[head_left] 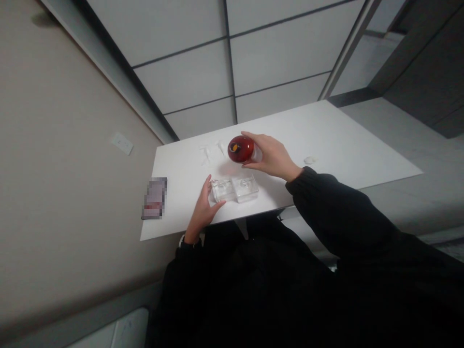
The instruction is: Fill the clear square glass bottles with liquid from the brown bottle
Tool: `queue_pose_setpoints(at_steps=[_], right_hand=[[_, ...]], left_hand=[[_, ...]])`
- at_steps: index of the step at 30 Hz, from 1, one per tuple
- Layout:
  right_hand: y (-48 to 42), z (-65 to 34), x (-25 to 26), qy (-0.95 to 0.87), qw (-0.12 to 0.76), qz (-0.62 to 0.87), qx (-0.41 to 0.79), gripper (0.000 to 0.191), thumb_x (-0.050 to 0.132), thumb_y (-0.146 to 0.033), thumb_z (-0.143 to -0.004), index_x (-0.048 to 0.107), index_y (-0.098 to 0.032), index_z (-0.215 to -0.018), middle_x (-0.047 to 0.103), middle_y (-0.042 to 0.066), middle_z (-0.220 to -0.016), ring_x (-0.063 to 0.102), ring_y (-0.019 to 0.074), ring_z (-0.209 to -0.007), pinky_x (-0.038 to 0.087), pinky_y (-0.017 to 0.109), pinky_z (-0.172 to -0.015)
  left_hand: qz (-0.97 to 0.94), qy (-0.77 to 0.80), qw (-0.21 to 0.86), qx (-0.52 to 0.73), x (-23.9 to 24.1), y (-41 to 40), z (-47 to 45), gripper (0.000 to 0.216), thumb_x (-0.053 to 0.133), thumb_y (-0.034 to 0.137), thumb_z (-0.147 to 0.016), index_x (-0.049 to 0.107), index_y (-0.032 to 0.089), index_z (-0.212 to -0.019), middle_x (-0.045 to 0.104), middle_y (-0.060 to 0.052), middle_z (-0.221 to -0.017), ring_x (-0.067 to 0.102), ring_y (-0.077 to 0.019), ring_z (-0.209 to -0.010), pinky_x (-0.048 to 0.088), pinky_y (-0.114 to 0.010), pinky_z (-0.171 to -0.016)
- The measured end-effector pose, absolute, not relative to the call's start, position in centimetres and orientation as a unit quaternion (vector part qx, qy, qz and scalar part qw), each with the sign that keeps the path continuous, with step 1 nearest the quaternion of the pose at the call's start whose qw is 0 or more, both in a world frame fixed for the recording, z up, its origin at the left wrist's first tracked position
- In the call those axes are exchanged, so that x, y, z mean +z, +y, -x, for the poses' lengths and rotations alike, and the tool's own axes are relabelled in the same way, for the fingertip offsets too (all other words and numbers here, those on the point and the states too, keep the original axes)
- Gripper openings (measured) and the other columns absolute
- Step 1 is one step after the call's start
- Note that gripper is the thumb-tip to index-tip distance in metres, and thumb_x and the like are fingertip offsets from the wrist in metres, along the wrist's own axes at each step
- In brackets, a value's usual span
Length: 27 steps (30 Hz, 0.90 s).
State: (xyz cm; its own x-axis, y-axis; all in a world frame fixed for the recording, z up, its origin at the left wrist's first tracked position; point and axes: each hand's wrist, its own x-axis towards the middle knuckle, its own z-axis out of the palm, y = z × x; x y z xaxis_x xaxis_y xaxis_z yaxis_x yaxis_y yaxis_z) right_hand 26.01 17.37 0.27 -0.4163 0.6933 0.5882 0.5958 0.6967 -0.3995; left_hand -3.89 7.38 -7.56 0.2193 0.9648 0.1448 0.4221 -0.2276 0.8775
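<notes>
My right hand (271, 155) is closed around a glossy dark red bottle-like object (243, 151), lifted above the table. It has a yellow-and-black spot on the end facing me, and a pale band shows near my fingers. Two clear box-like containers (248, 189) sit side by side below it, close to the table's front edge. My left hand (206, 205) grips the left clear container (224, 190), thumb at its front and fingers at its left back corner. What the containers hold is too blurred to tell.
Thin clear pieces (206, 153) lie on the white table (337, 140) behind the containers. A small whitish lump (310, 159) lies to the right. A pixelated phone-shaped object (155, 198) is at the left edge, beside a wall with a socket (122, 143). Panelled doors (275, 58) stand behind.
</notes>
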Motion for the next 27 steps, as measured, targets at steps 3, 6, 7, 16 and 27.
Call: queue_pose_setpoints(at_steps=[3, 6, 7, 16, 27], right_hand=[[15.5, -27.9, -1.3, -0.783, 0.436, 0.427, 0.116, 0.092, 0.093, -0.043, -0.075, 0.052, -0.022, -0.155, 0.067, 0.017, -0.149, 0.066, 0.0415, -0.132, 0.053, 0.063, -0.111], [13.7, -29.2, -3.1, -0.727, 0.488, 0.458, 0.155, 0.088, 0.092, -0.045, -0.074, 0.056, -0.020, -0.150, 0.069, 0.017, -0.145, 0.068, 0.0399, -0.130, 0.053, 0.063, -0.111], [13.1, -29.5, -3.7, -0.709, 0.500, 0.469, 0.164, 0.087, 0.092, -0.046, -0.073, 0.058, -0.019, -0.149, 0.071, 0.018, -0.141, 0.070, 0.0398, -0.126, 0.054, 0.064, -0.109], [10.8, -29.8, -6.9, -0.674, 0.534, 0.466, 0.208, 0.088, 0.092, -0.051, -0.072, 0.057, -0.020, -0.147, 0.073, 0.020, -0.137, 0.073, 0.0392, -0.120, 0.057, 0.065, -0.105], [9.7, -29.4, -8.9, -0.656, 0.531, 0.468, 0.262, 0.089, 0.090, -0.047, -0.072, 0.053, -0.020, -0.149, 0.068, 0.019, -0.144, 0.070, 0.0374, -0.127, 0.055, 0.060, -0.110]], left_hand=[[-0.695, 0.512, 0.357, 0.356, -7.2, 6.9, 4.2, 0.100, 0.081, 0.040, -0.089, 0.024, 0.024, -0.169, 0.036, -0.018, -0.173, 0.034, -0.0391, -0.162, 0.028, -0.060, -0.134], [-0.702, 0.509, 0.356, 0.349, -7.2, 6.5, 4.3, 0.099, 0.081, 0.040, -0.089, 0.025, 0.025, -0.169, 0.038, -0.017, -0.172, 0.038, -0.0390, -0.160, 0.030, -0.060, -0.133], [-0.704, 0.507, 0.356, 0.347, -7.2, 6.4, 4.4, 0.099, 0.081, 0.040, -0.089, 0.025, 0.026, -0.169, 0.038, -0.017, -0.172, 0.038, -0.0388, -0.160, 0.030, -0.060, -0.133], [-0.762, 0.459, 0.294, 0.348, -4.6, 7.6, 3.5, 0.112, 0.089, 0.054, -0.081, 0.023, 0.030, -0.169, 0.034, -0.018, -0.172, 0.044, -0.0377, -0.155, 0.034, -0.059, -0.130], [-0.840, 0.446, 0.187, 0.245, -1.9, 10.1, -0.5, 0.115, 0.094, 0.045, -0.076, 0.027, 0.030, -0.168, 0.068, -0.013, -0.144, 0.065, -0.0362, -0.133, 0.050, -0.052, -0.113]])
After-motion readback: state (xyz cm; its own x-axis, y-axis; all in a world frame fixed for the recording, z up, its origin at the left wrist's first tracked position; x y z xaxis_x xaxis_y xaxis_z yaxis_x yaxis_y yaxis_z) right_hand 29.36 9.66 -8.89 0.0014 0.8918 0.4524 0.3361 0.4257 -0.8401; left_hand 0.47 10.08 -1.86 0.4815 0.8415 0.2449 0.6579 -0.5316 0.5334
